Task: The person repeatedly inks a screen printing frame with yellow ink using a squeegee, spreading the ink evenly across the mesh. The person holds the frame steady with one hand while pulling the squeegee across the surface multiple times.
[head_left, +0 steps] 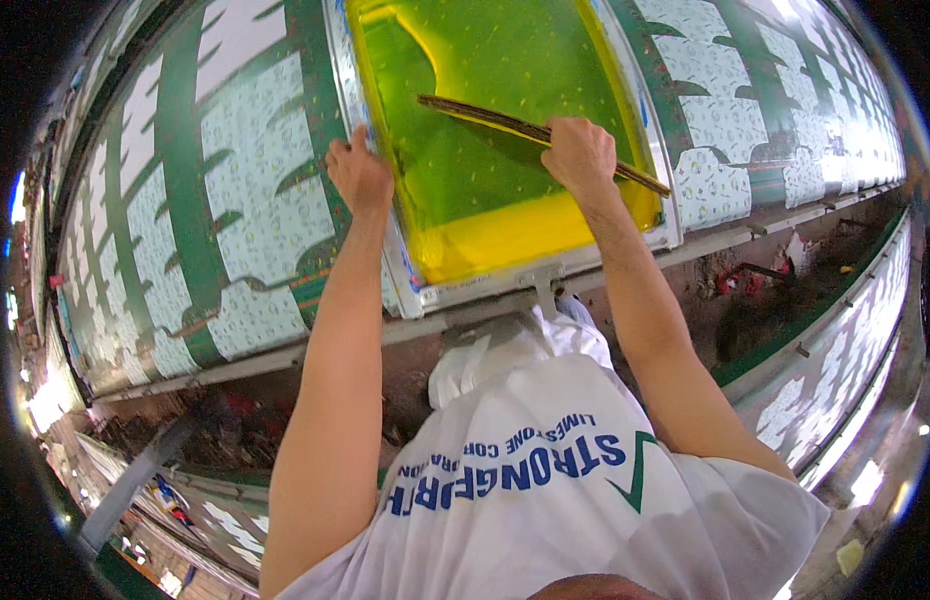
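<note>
A screen printing frame (337, 50) with a metal rim lies in front of me, its green mesh spread with yellow ink (515, 230). My right hand (582, 155) grips a long, thin, dark squeegee (485, 115) by its upper edge. That squeegee slants across the mesh, its right end reaching over the frame's right side. At the frame's left side, my left hand (362, 178) is closed with its thumb against the rim; the curled fingers are partly hidden.
Pale printed fabric pieces (255, 180) lie on the long green table to the left, with more printed pieces (715, 120) to the right. A metal rail (725, 235) runs along the near table edge. Another table with printed pieces (835, 360) stands behind me at right.
</note>
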Demonstrator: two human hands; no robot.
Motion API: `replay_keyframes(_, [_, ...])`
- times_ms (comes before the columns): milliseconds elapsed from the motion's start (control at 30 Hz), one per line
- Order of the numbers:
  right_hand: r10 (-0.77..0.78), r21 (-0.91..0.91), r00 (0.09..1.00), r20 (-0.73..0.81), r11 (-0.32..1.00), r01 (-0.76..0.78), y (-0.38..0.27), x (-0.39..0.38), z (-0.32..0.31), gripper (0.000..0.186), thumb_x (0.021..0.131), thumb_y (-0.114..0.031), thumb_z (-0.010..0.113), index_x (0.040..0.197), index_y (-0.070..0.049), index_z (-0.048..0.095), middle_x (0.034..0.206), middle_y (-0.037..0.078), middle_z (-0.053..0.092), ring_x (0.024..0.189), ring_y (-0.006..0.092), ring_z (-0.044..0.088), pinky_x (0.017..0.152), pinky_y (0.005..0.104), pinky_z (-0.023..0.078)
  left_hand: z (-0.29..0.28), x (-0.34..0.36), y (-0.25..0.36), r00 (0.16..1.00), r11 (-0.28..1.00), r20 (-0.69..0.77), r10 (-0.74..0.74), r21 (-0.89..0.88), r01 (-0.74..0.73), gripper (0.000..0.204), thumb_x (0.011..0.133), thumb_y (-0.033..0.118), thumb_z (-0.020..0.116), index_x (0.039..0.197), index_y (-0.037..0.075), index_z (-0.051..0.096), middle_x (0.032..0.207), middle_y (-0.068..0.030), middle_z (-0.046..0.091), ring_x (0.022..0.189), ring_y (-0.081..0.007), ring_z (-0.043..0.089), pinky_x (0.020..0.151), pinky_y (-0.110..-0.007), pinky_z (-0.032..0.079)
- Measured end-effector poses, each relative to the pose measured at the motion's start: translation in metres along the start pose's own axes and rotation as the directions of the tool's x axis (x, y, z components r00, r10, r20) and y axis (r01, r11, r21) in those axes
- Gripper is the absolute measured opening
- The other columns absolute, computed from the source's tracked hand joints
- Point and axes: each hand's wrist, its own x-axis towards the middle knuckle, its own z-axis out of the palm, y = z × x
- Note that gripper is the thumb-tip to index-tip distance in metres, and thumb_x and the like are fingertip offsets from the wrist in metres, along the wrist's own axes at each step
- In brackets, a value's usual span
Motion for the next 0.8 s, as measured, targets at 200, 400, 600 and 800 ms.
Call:
replay_keyframes(200, [-0.29,-0.042,0.947,0.138,0.954,0.298,0.016,-0.077,0.02,0.023,0.079,-0.012,0.073,0.101,-0.013,0.076,0.1,0.014,0.074,0.099,0.0351,0.073,0.082,0.0486,0.06,0.006,-0.001,-0.004,1.0,0.998,-0.004,-0.03,-0.059,0.029,0.045,0.091,0.01,0.064,0.136,0.018,0.064,0.115,-0.0147,0.054,0.112,-0.0367,0.054,0.097,-0.05,0.046])
replay_keyframes(400, [-0.355,-0.009,0.933,0.059,0.934,0.357,0.019,-0.112,0.029,0.035,0.083,-0.009,0.068,0.114,-0.019,0.078,0.109,0.006,0.075,0.102,0.0315,0.071,0.087,0.0473,0.058,0.002,-0.001,-0.003,0.999,0.997,-0.04,-0.016,-0.077,0.013,0.04,0.095,0.017,0.064,0.135,0.018,0.065,0.115,-0.0147,0.055,0.11,-0.0364,0.055,0.092,-0.052,0.047])
replay_keyframes(600, [-0.401,0.011,0.896,0.19,0.914,0.406,0.023,-0.095,0.011,0.038,0.08,-0.005,0.067,0.115,-0.016,0.078,0.109,0.008,0.075,0.104,0.0304,0.071,0.087,0.0472,0.058,0.002,-0.003,0.002,0.996,0.996,-0.091,-0.019,-0.088,0.011,0.033,0.099,0.029,0.064,0.129,0.017,0.067,0.112,-0.0154,0.056,0.108,-0.0364,0.056,0.092,-0.053,0.047])
replay_keyframes(800, [-0.426,0.022,0.876,0.227,0.901,0.432,0.028,-0.113,0.015,0.02,0.081,-0.011,0.069,0.1,-0.011,0.075,0.104,0.013,0.072,0.104,0.0326,0.071,0.082,0.0475,0.061,0.007,0.002,0.0,0.992,1.0,-0.125,-0.007,-0.027,0.004,0.031,0.098,0.031,0.064,0.125,0.017,0.07,0.11,-0.0161,0.06,0.107,-0.038,0.059,0.092,-0.053,0.048])
